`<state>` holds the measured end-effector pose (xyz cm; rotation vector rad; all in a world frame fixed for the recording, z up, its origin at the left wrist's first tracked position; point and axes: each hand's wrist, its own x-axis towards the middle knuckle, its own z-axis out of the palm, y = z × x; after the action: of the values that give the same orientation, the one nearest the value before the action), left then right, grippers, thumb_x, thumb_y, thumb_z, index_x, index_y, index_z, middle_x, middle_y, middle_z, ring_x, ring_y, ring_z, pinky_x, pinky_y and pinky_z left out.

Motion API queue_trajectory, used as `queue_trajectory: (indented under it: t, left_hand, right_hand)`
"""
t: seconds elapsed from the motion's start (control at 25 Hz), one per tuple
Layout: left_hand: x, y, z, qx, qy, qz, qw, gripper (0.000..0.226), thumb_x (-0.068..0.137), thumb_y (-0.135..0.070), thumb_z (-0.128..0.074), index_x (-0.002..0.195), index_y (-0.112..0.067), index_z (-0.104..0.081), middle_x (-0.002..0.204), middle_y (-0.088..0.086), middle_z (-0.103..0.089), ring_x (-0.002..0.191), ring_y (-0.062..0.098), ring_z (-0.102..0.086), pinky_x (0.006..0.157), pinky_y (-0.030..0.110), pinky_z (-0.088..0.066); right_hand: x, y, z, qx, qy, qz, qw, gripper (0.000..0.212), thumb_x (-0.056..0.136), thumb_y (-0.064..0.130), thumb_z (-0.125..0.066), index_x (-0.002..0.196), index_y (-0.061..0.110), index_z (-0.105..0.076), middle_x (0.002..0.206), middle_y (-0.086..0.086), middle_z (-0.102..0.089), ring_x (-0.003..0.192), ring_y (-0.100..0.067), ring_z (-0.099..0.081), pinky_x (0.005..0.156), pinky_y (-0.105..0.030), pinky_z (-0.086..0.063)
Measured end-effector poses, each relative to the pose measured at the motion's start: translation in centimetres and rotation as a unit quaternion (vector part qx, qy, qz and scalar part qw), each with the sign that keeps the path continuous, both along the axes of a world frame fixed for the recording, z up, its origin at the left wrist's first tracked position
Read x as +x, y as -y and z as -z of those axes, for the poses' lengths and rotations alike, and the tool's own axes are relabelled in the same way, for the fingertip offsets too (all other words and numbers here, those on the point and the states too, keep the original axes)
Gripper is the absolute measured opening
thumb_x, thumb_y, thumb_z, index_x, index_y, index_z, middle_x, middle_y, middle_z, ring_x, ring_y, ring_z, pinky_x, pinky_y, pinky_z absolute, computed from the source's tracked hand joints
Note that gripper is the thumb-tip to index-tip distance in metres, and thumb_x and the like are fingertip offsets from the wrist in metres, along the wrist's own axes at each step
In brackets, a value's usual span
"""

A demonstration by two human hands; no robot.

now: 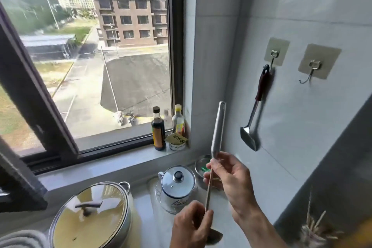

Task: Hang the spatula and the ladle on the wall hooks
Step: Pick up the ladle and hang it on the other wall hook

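Both hands (227, 179) gripping ladle (218, 129), spatula (254, 110) hung

Spatula (254, 110): hangs by its dark red grip from the left wall hook (273, 57), blade down against the tiles.
Right wall hook (311, 72): bare, just right of the first.
Ladle (217, 137): held near upright, handle tip up, bowl hidden low behind the left hand.
Right hand (227, 175): fingers pinch the ladle's shaft mid-length.
Left hand (191, 225): grips the shaft lower, nearer the camera.
Counter: steel pot with glass lid (90, 215) near left; glass kettle (177, 187) just behind the hands.
Windowsill: two bottles (159, 129) at the far right corner.
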<state>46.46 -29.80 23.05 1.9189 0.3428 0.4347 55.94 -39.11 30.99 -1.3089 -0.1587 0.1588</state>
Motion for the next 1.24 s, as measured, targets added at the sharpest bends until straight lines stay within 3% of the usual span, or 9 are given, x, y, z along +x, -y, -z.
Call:
queue_trajectory:
  t: [0.08,0.16,0.24,0.36,0.52,0.68,0.84,0.96,1.24]
  left_hand:
    - [2.9,1.5,-1.2,0.046,0.043,-0.006,0.998,0.019,0.074,-0.034,-0.069,0.066,-0.020,-0.059,0.057,-0.013,-0.056,0.059,0.008,-0.056,0.060,0.025,-0.048]
    - [6.2,2.8,-2.7,0.116,0.082,0.000,0.990,0.014,0.080,-0.029,-0.068,0.070,-0.020,-0.062,0.065,-0.020,-0.055,0.071,0.010,-0.054,0.065,0.019,-0.041]
    - [9.0,3.7,-3.9,0.167,0.096,0.031,0.981,0.015,0.088,-0.021,-0.064,0.074,-0.016,-0.063,0.077,-0.012,-0.058,0.079,0.015,-0.053,0.071,0.025,-0.041]
    - [11.6,4.9,-4.8,0.177,0.108,0.079,0.975,0.014,0.092,-0.020,-0.059,0.079,-0.017,-0.064,0.085,-0.004,-0.060,0.084,0.017,-0.053,0.077,0.030,-0.042]
    - [13.7,6.9,-4.4,0.158,0.107,0.097,0.977,0.005,0.092,-0.023,-0.058,0.093,-0.022,-0.063,0.087,-0.007,-0.061,0.090,0.014,-0.054,0.075,0.020,-0.036]
    - [15.4,7.8,-3.7,0.146,0.076,0.116,0.979,0.010,0.091,-0.025,-0.059,0.100,-0.025,-0.062,0.096,-0.007,-0.066,0.097,0.014,-0.056,0.083,0.029,-0.045]
    - [16.1,8.1,-3.0,0.146,0.088,0.132,0.977,0.008,0.090,-0.025,-0.059,0.098,-0.027,-0.062,0.088,-0.014,-0.061,0.093,0.013,-0.055,0.081,0.029,-0.046]
    - [16.7,8.3,-2.7,0.154,0.101,0.125,0.975,0.007,0.090,-0.026,-0.061,0.096,-0.029,-0.061,0.081,-0.020,-0.052,0.087,0.010,-0.052,0.075,0.020,-0.039]
    - [17.5,8.1,-2.0,0.163,0.100,0.120,0.974,0.008,0.089,-0.032,-0.059,0.096,-0.031,-0.057,0.084,-0.012,-0.063,0.086,0.007,-0.051,0.071,0.024,-0.042]
  right_hand:
    - [2.2,1.6,-2.8,0.005,0.039,0.006,0.999,0.010,0.085,0.009,-0.071,0.092,0.016,-0.070,0.073,-0.004,-0.068,0.057,-0.026,-0.069,0.058,-0.039,-0.062]
    - [4.7,3.3,-5.6,-0.002,0.089,0.029,0.996,0.016,0.084,0.009,-0.072,0.099,0.014,-0.070,0.074,-0.007,-0.070,0.057,-0.026,-0.069,0.058,-0.035,-0.062]
    - [6.7,4.7,-7.5,-0.040,0.142,0.050,0.988,0.017,0.086,0.012,-0.071,0.103,0.011,-0.068,0.080,-0.013,-0.071,0.064,-0.023,-0.072,0.061,-0.036,-0.064]
    - [8.5,6.6,-8.4,-0.115,0.199,0.093,0.969,0.008,0.090,0.019,-0.068,0.093,0.012,-0.066,0.076,-0.007,-0.071,0.068,-0.022,-0.073,0.057,-0.035,-0.062]
    - [10.4,8.0,-8.1,-0.180,0.190,0.180,0.948,0.010,0.092,0.022,-0.065,0.085,0.015,-0.064,0.071,-0.007,-0.072,0.057,-0.025,-0.070,0.056,-0.039,-0.060]
    - [11.4,9.1,-7.3,-0.223,0.174,0.215,0.935,0.012,0.093,0.023,-0.063,0.082,0.018,-0.062,0.066,0.005,-0.071,0.052,-0.020,-0.070,0.055,-0.039,-0.059]
    - [11.3,9.6,-6.8,-0.250,0.186,0.219,0.925,0.012,0.093,0.028,-0.061,0.082,0.024,-0.060,0.075,0.016,-0.072,0.056,-0.014,-0.071,0.060,-0.042,-0.061]
    - [11.3,9.6,-6.9,-0.246,0.202,0.224,0.921,0.009,0.094,0.030,-0.059,0.087,0.025,-0.060,0.078,0.011,-0.072,0.058,-0.012,-0.071,0.063,-0.045,-0.061]
    - [11.8,9.5,-6.3,-0.253,0.194,0.234,0.918,0.005,0.095,0.028,-0.058,0.091,0.026,-0.060,0.070,0.001,-0.072,0.060,-0.014,-0.071,0.066,-0.051,-0.061]
